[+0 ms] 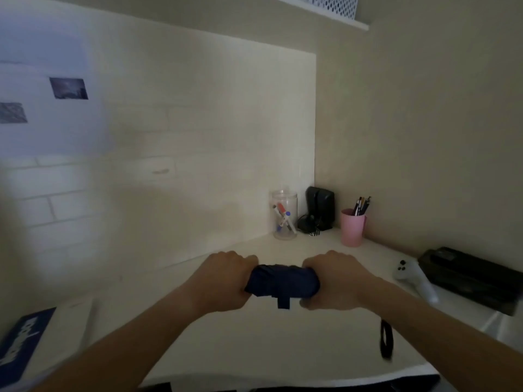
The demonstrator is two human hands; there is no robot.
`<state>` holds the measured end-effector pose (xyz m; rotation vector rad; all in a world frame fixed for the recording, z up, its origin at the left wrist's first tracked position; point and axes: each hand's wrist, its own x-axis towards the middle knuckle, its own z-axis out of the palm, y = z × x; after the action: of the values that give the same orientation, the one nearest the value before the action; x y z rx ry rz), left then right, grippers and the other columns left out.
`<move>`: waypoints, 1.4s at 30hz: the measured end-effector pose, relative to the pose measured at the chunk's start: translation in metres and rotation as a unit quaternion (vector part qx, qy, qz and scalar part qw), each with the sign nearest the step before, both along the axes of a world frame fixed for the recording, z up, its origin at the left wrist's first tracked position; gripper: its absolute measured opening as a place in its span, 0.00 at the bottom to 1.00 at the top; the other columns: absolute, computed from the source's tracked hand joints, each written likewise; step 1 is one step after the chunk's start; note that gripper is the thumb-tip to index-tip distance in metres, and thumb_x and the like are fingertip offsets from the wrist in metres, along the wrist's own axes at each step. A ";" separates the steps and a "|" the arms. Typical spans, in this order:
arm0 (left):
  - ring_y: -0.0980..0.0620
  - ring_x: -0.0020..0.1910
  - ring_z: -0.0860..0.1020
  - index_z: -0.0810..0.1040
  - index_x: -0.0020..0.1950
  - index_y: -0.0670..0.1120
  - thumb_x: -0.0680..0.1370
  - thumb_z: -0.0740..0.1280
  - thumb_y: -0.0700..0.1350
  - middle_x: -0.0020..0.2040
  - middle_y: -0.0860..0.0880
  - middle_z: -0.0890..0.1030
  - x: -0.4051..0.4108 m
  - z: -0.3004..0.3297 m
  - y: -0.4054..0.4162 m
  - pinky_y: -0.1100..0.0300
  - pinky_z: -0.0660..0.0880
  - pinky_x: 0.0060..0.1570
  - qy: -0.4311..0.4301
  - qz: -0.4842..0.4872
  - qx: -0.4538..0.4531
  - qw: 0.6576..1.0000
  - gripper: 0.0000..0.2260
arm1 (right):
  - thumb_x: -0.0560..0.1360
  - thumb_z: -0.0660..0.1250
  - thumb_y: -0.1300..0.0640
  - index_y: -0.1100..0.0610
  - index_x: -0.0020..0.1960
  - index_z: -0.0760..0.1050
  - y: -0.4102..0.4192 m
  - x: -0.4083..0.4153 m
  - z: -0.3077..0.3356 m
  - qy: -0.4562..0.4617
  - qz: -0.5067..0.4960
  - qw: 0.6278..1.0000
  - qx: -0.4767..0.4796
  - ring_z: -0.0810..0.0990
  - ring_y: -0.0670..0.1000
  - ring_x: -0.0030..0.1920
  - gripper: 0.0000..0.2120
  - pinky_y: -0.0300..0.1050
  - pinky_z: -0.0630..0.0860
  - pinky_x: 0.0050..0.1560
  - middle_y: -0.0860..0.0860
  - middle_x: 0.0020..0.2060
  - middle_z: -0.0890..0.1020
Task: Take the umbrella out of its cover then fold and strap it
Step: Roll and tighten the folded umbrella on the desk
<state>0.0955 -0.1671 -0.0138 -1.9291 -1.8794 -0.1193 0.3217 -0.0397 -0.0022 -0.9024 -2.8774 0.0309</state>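
Hands first: your left hand (pixel 223 281) is curled round one end of the navy folded umbrella (pixel 283 281), and your right hand (pixel 336 281) grips the other end; the bundle lies crosswise between them, held above the white desk (pixel 226 343); its short strap (pixel 283 302) hangs loose from the lower edge (not fastened round the fabric). A black wrist loop (pixel 386 339) dangles below your right forearm. Further right on the desk lie a white game controller (pixel 413 278) and, beside it, a black case (pixel 469 278). At the back corner stand a clear jar of markers (pixel 284 215), a black speaker (pixel 319 207) and a pink cup of pens (pixel 353 227). A blue printed box (pixel 19 343) sits at far left.
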 end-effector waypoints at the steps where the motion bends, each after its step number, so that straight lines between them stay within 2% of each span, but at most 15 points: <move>1: 0.45 0.43 0.83 0.77 0.54 0.47 0.76 0.67 0.50 0.45 0.48 0.85 -0.009 -0.009 0.001 0.56 0.75 0.39 -0.037 0.015 -0.003 0.999 0.09 | 0.66 0.72 0.35 0.46 0.55 0.77 0.009 0.005 -0.006 0.010 -0.012 1.000 0.004 0.82 0.50 0.48 0.22 0.48 0.79 0.50 0.45 0.47 0.85; 3: 0.45 0.48 0.83 0.79 0.54 0.47 0.75 0.68 0.50 0.48 0.48 0.86 -0.028 -0.032 0.002 0.55 0.76 0.43 -0.117 0.065 -0.020 0.991 0.10 | 0.67 0.71 0.34 0.47 0.51 0.78 0.029 0.016 -0.022 0.036 -0.025 0.998 -0.036 0.81 0.50 0.46 0.20 0.48 0.78 0.48 0.45 0.45 0.84; 7: 0.48 0.48 0.83 0.81 0.48 0.49 0.68 0.72 0.56 0.45 0.53 0.84 -0.041 -0.078 0.011 0.57 0.78 0.46 -0.295 0.136 -0.054 0.944 0.14 | 0.71 0.74 0.44 0.58 0.49 0.80 0.052 0.008 -0.067 0.044 -0.028 0.988 -0.144 0.81 0.53 0.47 0.18 0.48 0.75 0.48 0.53 0.45 0.84; 9: 0.52 0.46 0.81 0.78 0.45 0.53 0.67 0.73 0.53 0.42 0.57 0.81 -0.040 -0.095 0.012 0.58 0.79 0.47 -0.377 0.131 -0.029 0.917 0.10 | 0.72 0.75 0.46 0.59 0.48 0.79 0.057 0.005 -0.087 0.070 -0.037 0.984 -0.157 0.81 0.54 0.47 0.17 0.48 0.74 0.49 0.54 0.45 0.83; 11: 0.53 0.48 0.81 0.80 0.52 0.53 0.71 0.75 0.45 0.45 0.57 0.82 -0.043 -0.106 0.015 0.63 0.77 0.47 -0.423 0.111 -0.004 0.899 0.12 | 0.71 0.75 0.46 0.56 0.47 0.78 0.061 0.005 -0.101 0.103 -0.053 0.981 -0.156 0.80 0.53 0.46 0.14 0.47 0.73 0.48 0.50 0.43 0.80; 13: 0.52 0.50 0.81 0.82 0.58 0.49 0.72 0.75 0.44 0.50 0.53 0.83 -0.049 -0.111 0.018 0.62 0.74 0.47 -0.421 0.100 0.002 0.901 0.15 | 0.70 0.72 0.42 0.55 0.44 0.78 0.063 0.003 -0.108 0.114 -0.051 0.983 -0.132 0.80 0.53 0.43 0.16 0.47 0.72 0.44 0.48 0.39 0.79; 16: 0.49 0.52 0.80 0.80 0.60 0.45 0.69 0.68 0.51 0.54 0.46 0.82 -0.054 -0.116 0.020 0.57 0.75 0.50 -0.397 0.089 -0.013 0.913 0.21 | 0.65 0.67 0.39 0.55 0.44 0.79 0.061 0.001 -0.106 0.087 -0.046 0.986 -0.132 0.81 0.54 0.42 0.20 0.45 0.71 0.40 0.46 0.36 0.79; 18: 0.46 0.53 0.79 0.79 0.59 0.43 0.70 0.66 0.52 0.54 0.45 0.80 -0.057 -0.119 0.021 0.53 0.76 0.53 -0.380 0.077 -0.033 0.921 0.22 | 0.67 0.69 0.45 0.53 0.65 0.75 0.060 0.000 -0.093 0.052 -0.055 0.988 -0.137 0.79 0.54 0.55 0.28 0.44 0.74 0.50 0.48 0.50 0.80; 20: 0.45 0.53 0.79 0.78 0.58 0.42 0.71 0.67 0.52 0.52 0.46 0.78 -0.061 -0.118 0.022 0.55 0.74 0.51 -0.357 0.068 -0.049 0.930 0.20 | 0.69 0.70 0.49 0.50 0.78 0.60 0.050 -0.007 -0.073 0.080 -0.055 0.991 -0.089 0.69 0.54 0.69 0.40 0.48 0.70 0.65 0.50 0.69 0.70; 22: 0.44 0.54 0.79 0.78 0.58 0.41 0.73 0.68 0.52 0.51 0.47 0.77 -0.063 -0.116 0.023 0.56 0.72 0.50 -0.346 0.066 -0.058 0.934 0.19 | 0.68 0.70 0.43 0.49 0.80 0.57 0.030 -0.028 -0.057 0.125 0.011 0.992 -0.029 0.63 0.52 0.74 0.44 0.48 0.65 0.70 0.49 0.76 0.64; 26: 0.48 0.47 0.82 0.82 0.54 0.44 0.72 0.71 0.60 0.48 0.47 0.84 -0.067 -0.096 0.022 0.58 0.72 0.43 -0.366 0.054 -0.092 0.924 0.21 | 0.66 0.68 0.26 0.52 0.81 0.53 -0.003 -0.081 -0.074 0.005 0.110 0.993 0.032 0.65 0.53 0.75 0.54 0.50 0.61 0.75 0.50 0.78 0.64; 30: 0.52 0.28 0.79 0.83 0.37 0.47 0.74 0.76 0.56 0.30 0.46 0.83 -0.070 -0.073 0.021 0.61 0.75 0.34 -0.482 0.077 -0.098 0.867 0.14 | 0.69 0.72 0.34 0.51 0.80 0.56 -0.004 -0.089 -0.097 0.090 0.091 0.991 0.036 0.68 0.53 0.73 0.48 0.48 0.61 0.75 0.49 0.75 0.69; 32: 0.50 0.26 0.78 0.85 0.41 0.43 0.77 0.74 0.54 0.30 0.44 0.83 -0.064 -0.069 0.019 0.61 0.75 0.31 -0.547 0.065 -0.086 0.830 0.14 | 0.73 0.71 0.40 0.52 0.79 0.61 -0.005 -0.089 -0.100 0.151 0.092 0.984 0.032 0.69 0.54 0.73 0.40 0.49 0.62 0.74 0.50 0.74 0.71; 37: 0.49 0.22 0.73 0.81 0.53 0.40 0.79 0.71 0.50 0.27 0.43 0.79 -0.049 -0.066 0.024 0.63 0.67 0.21 -0.715 0.078 -0.016 0.694 0.12 | 0.76 0.72 0.53 0.57 0.71 0.74 -0.007 -0.086 -0.102 0.250 0.086 0.963 0.046 0.78 0.56 0.67 0.25 0.52 0.73 0.67 0.54 0.67 0.80; 42: 0.51 0.20 0.70 0.82 0.57 0.40 0.80 0.71 0.49 0.26 0.46 0.76 -0.046 -0.067 0.028 0.65 0.65 0.19 -0.771 0.111 0.033 0.626 0.14 | 0.72 0.75 0.62 0.59 0.54 0.86 -0.013 -0.082 -0.108 0.346 0.064 0.929 0.117 0.82 0.56 0.50 0.11 0.49 0.80 0.52 0.54 0.50 0.87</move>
<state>0.0494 -0.1390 -0.0812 -1.3330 -2.7878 -2.3357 0.2393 -0.0526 -0.1107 -0.5149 -2.2098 0.0144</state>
